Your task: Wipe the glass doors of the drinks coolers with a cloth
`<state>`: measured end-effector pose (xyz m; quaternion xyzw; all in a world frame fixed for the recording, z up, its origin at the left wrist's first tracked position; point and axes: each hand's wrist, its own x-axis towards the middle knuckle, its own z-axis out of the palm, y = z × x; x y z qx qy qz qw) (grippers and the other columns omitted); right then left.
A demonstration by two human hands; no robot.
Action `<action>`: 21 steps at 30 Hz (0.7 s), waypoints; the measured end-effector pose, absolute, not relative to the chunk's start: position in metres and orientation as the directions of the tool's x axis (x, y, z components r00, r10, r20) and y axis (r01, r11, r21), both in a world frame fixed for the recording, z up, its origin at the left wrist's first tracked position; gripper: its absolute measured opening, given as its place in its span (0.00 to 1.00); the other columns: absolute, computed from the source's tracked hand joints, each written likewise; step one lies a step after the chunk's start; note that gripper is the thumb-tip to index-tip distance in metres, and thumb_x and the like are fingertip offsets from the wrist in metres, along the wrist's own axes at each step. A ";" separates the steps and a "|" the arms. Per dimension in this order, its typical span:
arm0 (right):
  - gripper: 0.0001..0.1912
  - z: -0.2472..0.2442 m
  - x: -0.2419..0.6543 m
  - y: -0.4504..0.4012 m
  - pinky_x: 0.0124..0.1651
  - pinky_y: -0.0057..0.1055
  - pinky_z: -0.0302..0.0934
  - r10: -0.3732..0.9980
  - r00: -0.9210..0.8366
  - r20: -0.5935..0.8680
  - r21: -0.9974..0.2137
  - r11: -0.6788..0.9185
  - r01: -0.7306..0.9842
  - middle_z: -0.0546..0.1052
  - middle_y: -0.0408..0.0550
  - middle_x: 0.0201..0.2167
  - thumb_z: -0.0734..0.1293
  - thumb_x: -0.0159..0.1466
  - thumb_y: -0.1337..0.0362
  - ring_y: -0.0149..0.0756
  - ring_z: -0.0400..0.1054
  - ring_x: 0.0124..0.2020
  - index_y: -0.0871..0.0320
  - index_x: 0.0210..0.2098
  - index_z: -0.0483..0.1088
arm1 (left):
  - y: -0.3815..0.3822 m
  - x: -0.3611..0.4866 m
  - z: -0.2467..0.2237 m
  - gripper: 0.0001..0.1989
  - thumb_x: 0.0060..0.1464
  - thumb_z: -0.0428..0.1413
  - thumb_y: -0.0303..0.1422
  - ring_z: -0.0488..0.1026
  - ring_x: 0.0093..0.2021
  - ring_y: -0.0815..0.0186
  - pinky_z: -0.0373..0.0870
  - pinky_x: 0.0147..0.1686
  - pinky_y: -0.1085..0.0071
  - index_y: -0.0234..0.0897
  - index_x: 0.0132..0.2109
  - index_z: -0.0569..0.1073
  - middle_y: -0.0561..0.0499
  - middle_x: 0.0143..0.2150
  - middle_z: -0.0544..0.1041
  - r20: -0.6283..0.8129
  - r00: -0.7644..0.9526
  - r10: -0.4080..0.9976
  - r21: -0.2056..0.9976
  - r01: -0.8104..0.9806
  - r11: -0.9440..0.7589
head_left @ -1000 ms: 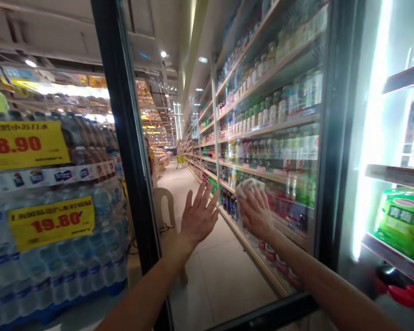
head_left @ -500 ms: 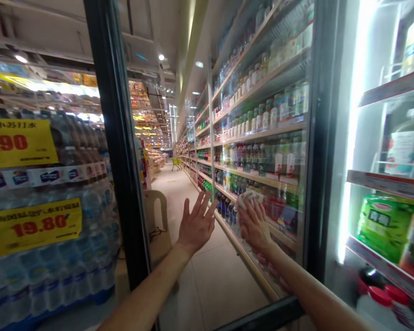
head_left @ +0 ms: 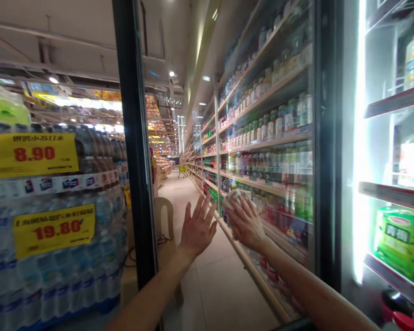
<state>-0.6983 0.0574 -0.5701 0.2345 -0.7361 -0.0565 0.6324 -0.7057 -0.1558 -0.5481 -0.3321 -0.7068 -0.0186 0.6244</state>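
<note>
While the left hand point(head_left: 197, 230) lies at the middle of the glass door point(head_left: 133, 138) with its fingers spread, the right hand point(head_left: 246, 225) just beside it holds a white cloth point(head_left: 235, 196) to the pane, fingers laid over it. Most of the cloth is hidden beneath that hand, its lower edge hard to make out. Both forearms point(head_left: 307, 287) are cut off below.

Right of the glass door, a bright cooler shelf point(head_left: 393, 277) bears a green pack point(head_left: 402, 243); red caps point(head_left: 404, 321) under it are cropped.

Left of the door, yellow price signs point(head_left: 34, 154) front stacked bottles point(head_left: 50, 301). Within the pane, whether through it or mirrored I cannot tell, appear a chair point(head_left: 170, 218), blurred drink shelves point(head_left: 269, 143), pale floor point(head_left: 224, 285) and, far off, a yellow-green cart point(head_left: 182, 170).
</note>
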 end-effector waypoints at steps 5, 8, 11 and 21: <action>0.27 -0.543 -0.707 0.095 0.61 0.54 0.46 -0.092 0.051 0.994 0.099 0.983 -0.157 0.60 0.53 0.61 0.56 0.60 0.65 0.49 0.45 0.65 0.54 0.60 0.57 | -0.175 -0.710 -0.519 0.29 0.55 0.51 0.43 0.47 0.66 0.58 0.38 0.63 0.54 0.36 0.60 0.57 0.39 0.62 0.59 0.918 0.003 0.396 -0.353 0.458 0.816; 0.28 -0.519 -0.712 0.101 0.59 0.57 0.46 0.201 0.157 0.967 -0.180 0.974 -0.139 0.56 0.56 0.63 0.54 0.61 0.65 0.52 0.44 0.65 0.57 0.61 0.55 | -0.176 -0.710 -0.518 0.28 0.55 0.51 0.42 0.48 0.65 0.58 0.37 0.63 0.54 0.36 0.60 0.57 0.39 0.62 0.60 0.924 0.012 0.382 -0.345 0.456 0.820; 0.29 -0.514 -0.709 0.065 0.62 0.55 0.44 -0.074 0.077 0.994 0.088 0.975 -0.204 0.57 0.52 0.63 0.55 0.60 0.65 0.50 0.41 0.66 0.54 0.61 0.54 | -0.174 -0.709 -0.521 0.28 0.55 0.51 0.40 0.48 0.65 0.58 0.37 0.63 0.54 0.37 0.61 0.56 0.40 0.62 0.60 0.925 0.010 0.381 -0.343 0.455 0.822; 0.27 -0.478 -0.716 0.096 0.60 0.55 0.46 0.151 0.141 0.978 -0.131 0.981 -0.143 0.57 0.54 0.62 0.54 0.60 0.66 0.51 0.45 0.64 0.58 0.60 0.57 | -0.206 -0.716 -0.474 0.28 0.58 0.47 0.38 0.43 0.66 0.56 0.38 0.62 0.50 0.38 0.63 0.51 0.40 0.65 0.53 0.975 0.003 0.220 -0.201 0.415 0.887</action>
